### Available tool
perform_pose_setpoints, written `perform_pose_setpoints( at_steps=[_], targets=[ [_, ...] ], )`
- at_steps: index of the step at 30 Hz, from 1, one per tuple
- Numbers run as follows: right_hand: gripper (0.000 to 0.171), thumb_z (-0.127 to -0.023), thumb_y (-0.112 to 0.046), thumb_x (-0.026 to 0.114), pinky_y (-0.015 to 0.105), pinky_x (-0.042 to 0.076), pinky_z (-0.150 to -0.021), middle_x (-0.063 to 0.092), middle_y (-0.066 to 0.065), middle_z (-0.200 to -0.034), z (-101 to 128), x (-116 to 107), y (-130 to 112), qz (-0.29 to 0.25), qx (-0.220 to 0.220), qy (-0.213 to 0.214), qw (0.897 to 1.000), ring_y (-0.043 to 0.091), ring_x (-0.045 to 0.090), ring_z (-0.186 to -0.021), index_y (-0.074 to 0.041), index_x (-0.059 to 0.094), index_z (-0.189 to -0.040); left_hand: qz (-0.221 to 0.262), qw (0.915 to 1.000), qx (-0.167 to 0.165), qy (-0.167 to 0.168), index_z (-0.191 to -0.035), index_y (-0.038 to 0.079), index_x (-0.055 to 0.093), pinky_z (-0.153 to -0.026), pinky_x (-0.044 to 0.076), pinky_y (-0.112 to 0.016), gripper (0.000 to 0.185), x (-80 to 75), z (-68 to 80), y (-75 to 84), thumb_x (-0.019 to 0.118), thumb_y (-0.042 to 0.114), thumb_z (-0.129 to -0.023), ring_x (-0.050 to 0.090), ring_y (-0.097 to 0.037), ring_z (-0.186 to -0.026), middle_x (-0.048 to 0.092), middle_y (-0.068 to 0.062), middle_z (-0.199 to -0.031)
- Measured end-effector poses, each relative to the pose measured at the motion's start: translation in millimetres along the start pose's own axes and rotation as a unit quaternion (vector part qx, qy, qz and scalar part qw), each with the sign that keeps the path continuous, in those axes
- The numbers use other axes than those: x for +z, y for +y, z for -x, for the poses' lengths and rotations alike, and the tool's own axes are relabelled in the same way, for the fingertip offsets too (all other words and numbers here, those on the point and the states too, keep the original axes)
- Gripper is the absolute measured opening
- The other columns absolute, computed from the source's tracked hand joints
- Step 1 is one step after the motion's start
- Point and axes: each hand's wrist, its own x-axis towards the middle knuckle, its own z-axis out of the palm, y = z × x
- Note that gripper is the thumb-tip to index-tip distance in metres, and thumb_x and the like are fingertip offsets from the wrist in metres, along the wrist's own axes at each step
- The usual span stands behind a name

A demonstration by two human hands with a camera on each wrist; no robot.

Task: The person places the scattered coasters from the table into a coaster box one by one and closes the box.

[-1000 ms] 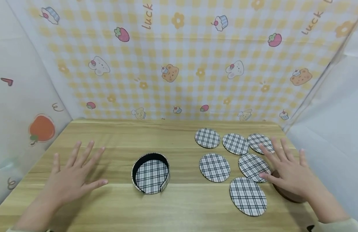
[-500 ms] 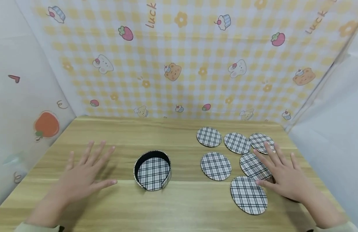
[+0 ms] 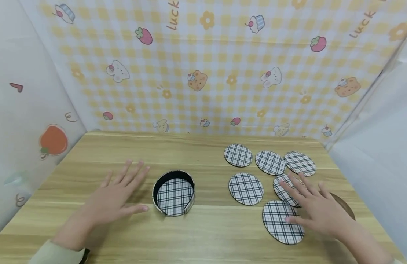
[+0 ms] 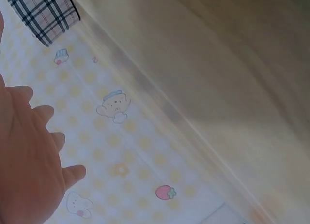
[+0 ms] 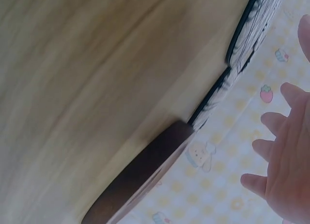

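Wooden worktop (image 3: 206, 227): right hand (image 3: 319, 211) flat, holding nothing, over plaid coasters (image 3: 282, 222) near the right edge. Left hand (image 3: 116, 198) spread beside the coaster holder (image 3: 173, 192). Advisable: slide one coaster off, then pinch its rim.

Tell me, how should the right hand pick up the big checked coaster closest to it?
The nearest coaster lies flat on the table, so there is nothing to grab from above. Probably best: the right hand slides a fingertip under its right edge, lifts it, then pinches the thin rim.
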Motion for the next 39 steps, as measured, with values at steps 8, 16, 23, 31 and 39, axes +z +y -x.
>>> perform_pose_setpoints(
  at_steps=[8, 16, 23, 31, 39],
  targets=[
    [0.089, -0.081, -0.071, 0.062, 0.077, 0.028, -0.104, 0.033, 0.009, -0.162, 3, 6, -7, -0.015, -0.002, -0.018, 1.0, 0.01, -0.014, -0.153, -0.029, 0.036, -0.154, 0.019, 0.999, 0.034, -0.02, -0.161, 0.029, 0.007, -0.112, 0.019, -0.076, 0.101, 4.3, -9.0, 9.2, 0.06, 0.068, -0.085, 0.002, -0.03, -0.156, 0.009, 0.001, -0.169],
    [0.091, -0.074, -0.077, 0.062, 0.076, 0.038, -0.096, 0.044, 0.007, -0.156, 7, 11, -8, -0.011, -0.035, -0.004, 0.999, 0.025, 0.016, -0.154, -0.032, 0.042, -0.15, 0.014, 0.9978, 0.063, -0.02, -0.161, 0.028, 0.01, -0.114, 0.022, -0.072, 0.1, 6.5, -21.9, 17.3, 0.058, 0.071, -0.085, 0.011, -0.033, -0.155, 0.012, 0.002, -0.168],
    [0.102, -0.064, -0.085, 0.06, 0.071, 0.044, -0.093, 0.047, 0.003, -0.154, 8, 13, -7, -0.034, -0.065, -0.01, 0.997, 0.024, 0.024, -0.152, -0.03, 0.045, -0.149, 0.02, 0.9968, 0.07, -0.034, -0.161, 0.023, 0.013, -0.114, 0.027, -0.069, 0.101, 8.1, -28.5, 20.2, 0.059, 0.071, -0.084, 0.02, -0.037, -0.152, 0.018, -0.006, -0.166],
    [0.104, -0.062, -0.08, 0.067, 0.066, 0.047, -0.093, 0.043, 0.004, -0.156, 6, 12, -5, -0.075, -0.086, -0.055, 0.992, 0.019, 0.018, -0.154, -0.033, 0.041, -0.151, 0.036, 0.9961, 0.071, -0.038, -0.16, 0.016, 0.019, -0.113, 0.034, -0.066, 0.1, 10.5, -27.7, 21.2, 0.06, 0.068, -0.085, 0.027, -0.039, -0.149, 0.027, -0.01, -0.163],
    [0.099, -0.062, -0.069, 0.078, 0.051, 0.056, -0.089, 0.038, 0.005, -0.159, -1, 10, -3, -0.078, -0.085, -0.111, 0.987, 0.04, 0.039, -0.137, -0.036, 0.042, -0.149, 0.061, 0.9956, 0.051, -0.05, -0.159, 0.015, 0.023, -0.109, 0.037, -0.067, 0.101, 9.2, -29.4, 21.5, 0.061, 0.07, -0.083, 0.033, -0.04, -0.146, 0.032, -0.013, -0.161]
  ],
)
